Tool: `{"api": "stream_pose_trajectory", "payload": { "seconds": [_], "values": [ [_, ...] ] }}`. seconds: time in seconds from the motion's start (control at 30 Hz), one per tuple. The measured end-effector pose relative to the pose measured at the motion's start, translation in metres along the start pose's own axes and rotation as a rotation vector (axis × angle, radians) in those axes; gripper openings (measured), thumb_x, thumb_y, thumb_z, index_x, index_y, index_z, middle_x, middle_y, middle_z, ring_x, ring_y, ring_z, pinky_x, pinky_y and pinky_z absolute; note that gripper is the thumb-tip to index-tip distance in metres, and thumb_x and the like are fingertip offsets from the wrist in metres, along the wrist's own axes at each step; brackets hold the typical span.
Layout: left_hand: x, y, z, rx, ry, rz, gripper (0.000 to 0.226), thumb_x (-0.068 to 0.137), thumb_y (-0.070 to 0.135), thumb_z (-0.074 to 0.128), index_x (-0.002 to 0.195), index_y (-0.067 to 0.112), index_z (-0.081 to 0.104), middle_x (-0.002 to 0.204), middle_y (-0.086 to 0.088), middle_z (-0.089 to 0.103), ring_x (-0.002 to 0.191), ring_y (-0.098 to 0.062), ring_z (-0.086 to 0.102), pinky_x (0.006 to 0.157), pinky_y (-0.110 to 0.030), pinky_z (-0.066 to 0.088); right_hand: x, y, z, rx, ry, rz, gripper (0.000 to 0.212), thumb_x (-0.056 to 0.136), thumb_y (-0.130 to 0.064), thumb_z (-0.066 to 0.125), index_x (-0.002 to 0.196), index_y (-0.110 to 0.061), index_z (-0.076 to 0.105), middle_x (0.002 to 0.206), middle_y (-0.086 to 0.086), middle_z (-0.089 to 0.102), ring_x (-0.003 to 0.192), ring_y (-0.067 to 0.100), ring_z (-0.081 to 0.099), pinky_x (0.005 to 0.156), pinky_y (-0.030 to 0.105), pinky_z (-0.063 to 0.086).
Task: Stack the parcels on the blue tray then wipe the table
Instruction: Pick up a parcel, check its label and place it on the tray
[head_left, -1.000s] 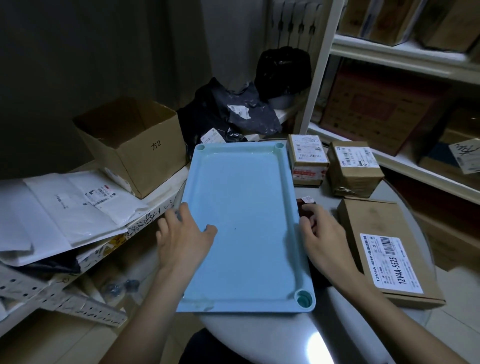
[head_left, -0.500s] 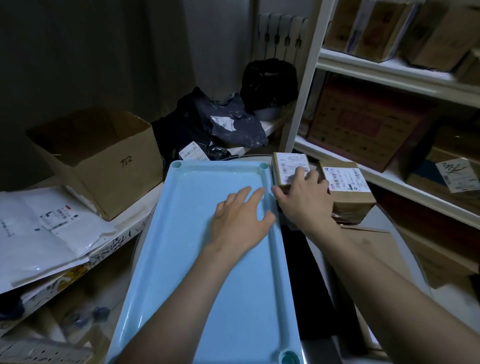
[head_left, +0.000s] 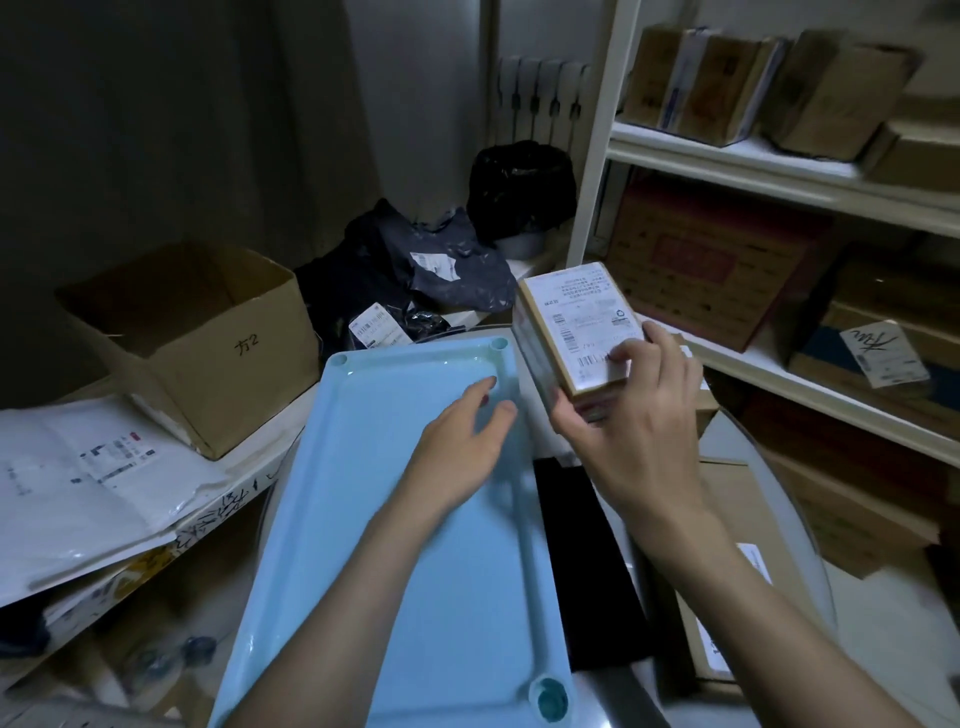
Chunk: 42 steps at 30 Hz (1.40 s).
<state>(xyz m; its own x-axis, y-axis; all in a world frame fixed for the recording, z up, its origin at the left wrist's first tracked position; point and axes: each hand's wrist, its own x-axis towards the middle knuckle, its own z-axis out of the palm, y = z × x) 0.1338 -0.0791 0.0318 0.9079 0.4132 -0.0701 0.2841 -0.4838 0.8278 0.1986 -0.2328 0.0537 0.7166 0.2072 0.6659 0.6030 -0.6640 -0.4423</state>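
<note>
The light blue tray (head_left: 363, 467) lies lengthwise on the round table with nothing on it. My left hand (head_left: 462, 441) rests flat inside it near the far right corner, fingers apart. My right hand (head_left: 634, 431) grips a small cardboard parcel (head_left: 571, 322) with a white label, lifted and tilted above the tray's right rim. A large flat parcel (head_left: 727, 597) lies on the table at the right, mostly behind my right arm. A second small parcel (head_left: 704, 405) peeks out behind my right hand.
An open cardboard box (head_left: 208, 353) and white mailer bags (head_left: 78, 478) sit on a low shelf at the left. Dark bags (head_left: 441, 270) lie behind the tray. A white shelf rack (head_left: 779, 171) with boxes stands at the right. A black strip (head_left: 587, 561) lies beside the tray.
My right hand went from the tray's side to the small parcel, gripped it and lifted it off the table. My left hand slid from the tray's left edge to its far right part.
</note>
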Motion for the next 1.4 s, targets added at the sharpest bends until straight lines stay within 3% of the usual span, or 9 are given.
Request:
{"api": "stream_pose_trajectory", "payload": {
  "seconds": [0.1,0.2,0.27,0.37,0.5,0.8,1.0,1.27,1.4],
  "values": [
    [-0.027,0.017,-0.012,-0.494,-0.02,0.002,0.049,0.089,0.059,0.05,0.136,0.048,0.045,0.132,0.015,0.059,0.12,-0.01,0.058,0.106,-0.034,0.041,-0.026,-0.023,-0.028,0.125,0.055,0.004,0.056,0.071,-0.034,0.079,0.107,-0.002,0.05,0.132,0.023,0.049,0.117,0.035,0.042,0.098,0.02,0.029],
    [-0.058,0.021,-0.019,-0.753,-0.068,0.065,0.049,0.084,0.061,0.055,0.13,0.048,0.048,0.128,0.01,0.065,0.111,-0.02,0.066,0.094,-0.041,0.052,-0.057,-0.045,-0.047,0.2,0.049,-0.034,0.061,0.071,-0.037,0.08,0.111,-0.004,0.048,0.132,0.024,0.047,0.116,0.036,0.044,0.101,0.024,0.031],
    [-0.079,0.02,-0.021,-0.759,-0.027,0.124,0.051,0.085,0.053,0.059,0.133,0.039,0.049,0.123,0.005,0.068,0.107,-0.019,0.068,0.082,-0.034,0.054,-0.077,-0.054,-0.052,0.239,0.028,-0.064,0.063,0.073,-0.043,0.078,0.115,-0.006,0.047,0.133,0.026,0.045,0.12,0.033,0.042,0.106,0.021,0.026],
    [-0.103,0.006,-0.022,-0.78,0.057,0.135,0.059,0.077,0.049,0.065,0.132,0.032,0.051,0.121,0.003,0.069,0.109,-0.017,0.067,0.079,-0.029,0.053,-0.107,-0.063,-0.054,0.336,-0.038,-0.064,0.061,0.076,-0.046,0.072,0.118,-0.012,0.045,0.137,0.021,0.039,0.125,0.026,0.038,0.11,0.019,0.022],
    [-0.123,-0.015,-0.024,-0.804,0.109,0.089,0.049,0.082,0.037,0.063,0.129,0.028,0.054,0.117,0.001,0.072,0.107,-0.016,0.068,0.076,-0.023,0.053,-0.141,-0.067,-0.049,0.411,-0.136,-0.046,0.054,0.08,-0.045,0.067,0.122,-0.019,0.045,0.144,0.01,0.033,0.13,0.012,0.03,0.11,0.016,0.022],
    [-0.131,-0.018,-0.028,-0.768,0.087,0.085,0.057,0.08,0.043,0.062,0.133,0.027,0.053,0.122,0.001,0.07,0.111,-0.017,0.067,0.081,-0.027,0.053,-0.148,-0.071,-0.054,0.432,-0.14,-0.068,0.047,0.083,-0.039,0.068,0.12,-0.019,0.046,0.142,0.008,0.033,0.127,0.018,0.037,0.108,0.013,0.026],
    [-0.133,-0.019,-0.027,-0.773,0.076,0.1,0.063,0.075,0.046,0.063,0.133,0.025,0.053,0.119,0.001,0.071,0.107,-0.015,0.068,0.077,-0.024,0.054,-0.152,-0.067,-0.055,0.422,-0.166,-0.054,0.047,0.082,-0.036,0.068,0.12,-0.02,0.046,0.142,0.009,0.034,0.131,0.023,0.039,0.103,0.036,0.043],
    [-0.132,-0.021,-0.026,-0.807,0.077,0.093,0.067,0.071,0.047,0.067,0.133,0.026,0.052,0.12,-0.006,0.069,0.106,-0.017,0.068,0.074,-0.024,0.055,-0.149,-0.06,-0.056,0.389,-0.171,-0.082,0.057,0.075,-0.017,0.082,0.119,-0.019,0.046,0.141,0.007,0.034,0.128,0.019,0.039,0.108,0.02,0.03],
    [-0.133,-0.022,-0.027,-0.801,0.049,0.1,0.083,0.069,0.049,0.069,0.145,0.037,0.036,0.141,0.007,0.052,0.109,-0.014,0.067,0.071,-0.028,0.056,-0.143,-0.058,-0.06,0.422,-0.165,-0.108,0.057,0.076,-0.022,0.081,0.121,-0.019,0.045,0.143,0.006,0.034,0.132,0.017,0.037,0.108,0.024,0.032]
  ]
}}
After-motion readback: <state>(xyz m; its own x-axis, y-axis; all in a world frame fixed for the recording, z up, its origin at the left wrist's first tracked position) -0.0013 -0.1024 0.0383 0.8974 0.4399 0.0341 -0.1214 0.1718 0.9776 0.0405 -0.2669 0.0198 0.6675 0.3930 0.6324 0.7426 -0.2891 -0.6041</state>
